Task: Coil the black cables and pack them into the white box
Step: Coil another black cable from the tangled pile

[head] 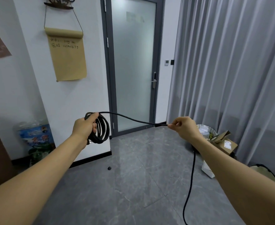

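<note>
Several black loops (101, 129) are gripped in the left hand (84, 127) while the cable's free run (130, 118), right of that coil, is pinched taut by the right hand (184, 127), apparently to feed another turn.

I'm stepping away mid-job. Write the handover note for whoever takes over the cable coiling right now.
Left hand grips the coil of black cable, several loops made.
Right hand pinches the cable's free run, held out between the hands.
The loose tail hangs under the right forearm to the floor and leaves the frame.
Done: part of one cable coiled.
Left: wind in the tail, then pack it. No white box clearly identifiable in view.
</note>
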`<state>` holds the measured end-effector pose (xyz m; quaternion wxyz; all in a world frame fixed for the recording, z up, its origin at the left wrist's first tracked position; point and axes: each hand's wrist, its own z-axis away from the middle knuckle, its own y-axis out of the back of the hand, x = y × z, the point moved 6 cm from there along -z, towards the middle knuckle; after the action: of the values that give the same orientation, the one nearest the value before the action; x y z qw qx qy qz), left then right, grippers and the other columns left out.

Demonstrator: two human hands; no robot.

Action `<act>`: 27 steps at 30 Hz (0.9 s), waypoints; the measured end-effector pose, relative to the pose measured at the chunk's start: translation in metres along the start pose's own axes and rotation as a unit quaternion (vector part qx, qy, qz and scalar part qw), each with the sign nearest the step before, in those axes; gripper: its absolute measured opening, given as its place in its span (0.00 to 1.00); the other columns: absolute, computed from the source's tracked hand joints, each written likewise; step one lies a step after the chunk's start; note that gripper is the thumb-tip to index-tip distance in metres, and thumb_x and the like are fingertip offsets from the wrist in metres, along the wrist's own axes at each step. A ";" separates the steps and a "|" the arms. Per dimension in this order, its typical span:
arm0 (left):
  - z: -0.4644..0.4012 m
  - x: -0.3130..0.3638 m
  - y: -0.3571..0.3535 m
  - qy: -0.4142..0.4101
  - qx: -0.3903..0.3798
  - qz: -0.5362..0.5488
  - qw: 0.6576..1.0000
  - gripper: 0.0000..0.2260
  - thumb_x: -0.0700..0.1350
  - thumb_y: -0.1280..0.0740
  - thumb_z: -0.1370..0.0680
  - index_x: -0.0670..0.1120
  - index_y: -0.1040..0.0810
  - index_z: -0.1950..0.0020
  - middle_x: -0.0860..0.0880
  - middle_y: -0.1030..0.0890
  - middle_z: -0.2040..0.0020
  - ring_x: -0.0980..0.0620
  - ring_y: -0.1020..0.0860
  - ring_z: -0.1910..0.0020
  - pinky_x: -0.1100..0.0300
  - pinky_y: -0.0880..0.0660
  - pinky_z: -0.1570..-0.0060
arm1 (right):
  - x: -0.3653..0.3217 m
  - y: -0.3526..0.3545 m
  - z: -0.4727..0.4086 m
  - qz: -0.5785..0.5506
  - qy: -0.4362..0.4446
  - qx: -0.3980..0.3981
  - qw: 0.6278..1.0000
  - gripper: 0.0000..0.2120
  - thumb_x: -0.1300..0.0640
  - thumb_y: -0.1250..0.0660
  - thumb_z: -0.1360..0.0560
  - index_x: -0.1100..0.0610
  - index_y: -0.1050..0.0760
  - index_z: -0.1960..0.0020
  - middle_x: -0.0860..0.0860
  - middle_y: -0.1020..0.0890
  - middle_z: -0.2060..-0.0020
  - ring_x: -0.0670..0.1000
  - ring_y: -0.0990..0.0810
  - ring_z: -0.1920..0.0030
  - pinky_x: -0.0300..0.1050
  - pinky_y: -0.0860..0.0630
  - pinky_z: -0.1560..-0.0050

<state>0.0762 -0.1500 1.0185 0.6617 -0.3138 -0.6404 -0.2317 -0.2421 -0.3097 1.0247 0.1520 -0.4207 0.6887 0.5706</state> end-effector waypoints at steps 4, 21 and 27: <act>0.010 0.011 -0.012 -0.081 0.017 -0.092 0.992 0.16 0.53 0.34 0.24 0.46 0.30 0.67 0.51 0.29 0.75 0.51 0.32 0.74 0.61 0.35 0.70 | -0.042 -0.010 0.011 0.218 0.102 0.018 0.970 0.05 0.53 0.32 0.26 0.53 0.20 0.57 0.49 0.18 0.59 0.53 0.22 0.57 0.42 0.33 0.61; 0.047 0.013 -0.069 -0.126 -0.094 -0.105 0.982 0.20 0.57 0.35 0.23 0.42 0.25 0.67 0.48 0.24 0.73 0.52 0.26 0.73 0.60 0.30 0.70 | -0.146 -0.051 0.047 -0.190 0.242 -0.242 0.920 0.05 0.65 0.30 0.28 0.66 0.19 0.54 0.53 0.18 0.63 0.44 0.20 0.61 0.38 0.22 0.51; 0.069 0.018 -0.088 -0.079 -0.184 -0.034 0.979 0.22 0.57 0.40 0.21 0.43 0.28 0.70 0.49 0.26 0.77 0.56 0.28 0.80 0.68 0.32 0.79 | -0.136 -0.046 0.043 -0.291 0.218 -0.239 0.900 0.05 0.66 0.34 0.25 0.67 0.21 0.56 0.58 0.18 0.66 0.52 0.18 0.61 0.46 0.21 0.49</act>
<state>-0.0331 -0.1607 1.0457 0.5315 -0.4252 -0.6478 -0.3423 -0.1376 -0.2154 1.0755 0.0516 -0.7398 0.3944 0.5426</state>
